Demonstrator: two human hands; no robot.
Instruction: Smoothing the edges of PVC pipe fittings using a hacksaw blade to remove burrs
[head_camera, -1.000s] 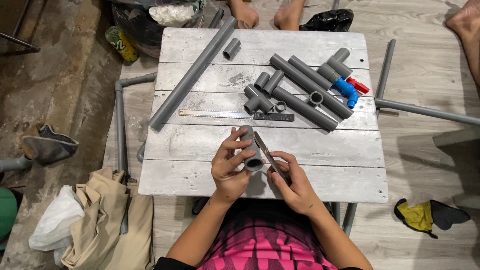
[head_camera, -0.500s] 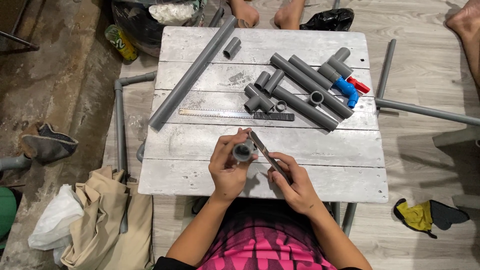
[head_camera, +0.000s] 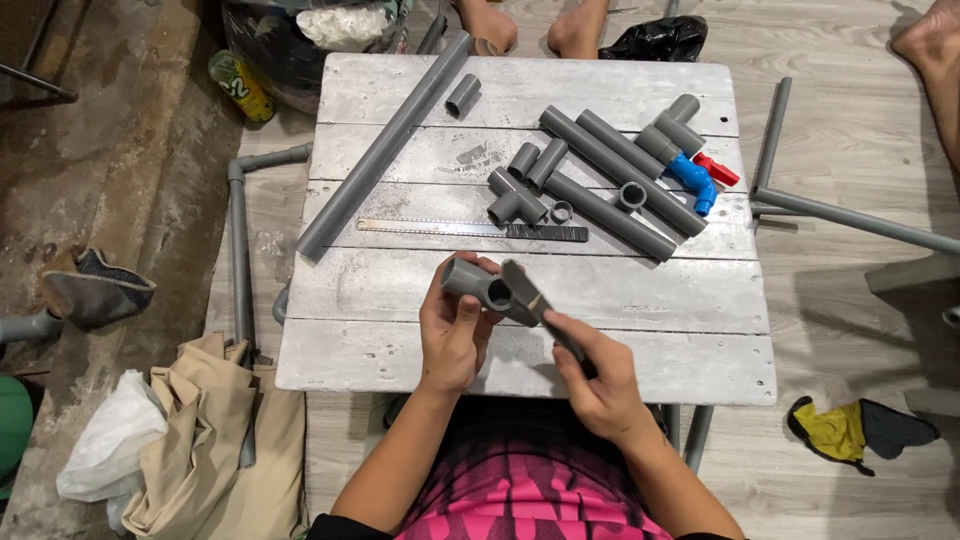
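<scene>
Head view: left hand (head_camera: 452, 330) fingers clamp grey fitting (head_camera: 478, 284), right hand (head_camera: 597, 375) apparently grips blade (head_camera: 530, 297), ruler (head_camera: 470, 230) beyond.

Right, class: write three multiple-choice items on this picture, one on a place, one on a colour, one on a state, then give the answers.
1. Where does the metal ruler lie?
A. flat on the white table, beyond the hands
B. on the floor
C. in the left hand

2. What colour is the bent fitting at the right of the pipe pile?
A. green
B. blue
C. yellow

3. How is the short grey pipe piece being kept?
A. lying loose on the table
B. standing on end on the floor
C. gripped in the left hand, raised off the table

Answers:
1 A, it lies across a plank of the table, between the hands and the pipes.
2 B, it is bright blue beside a red handle.
3 C, the left hand closes on it while the right hand brings a thin blade to its open end.
</scene>
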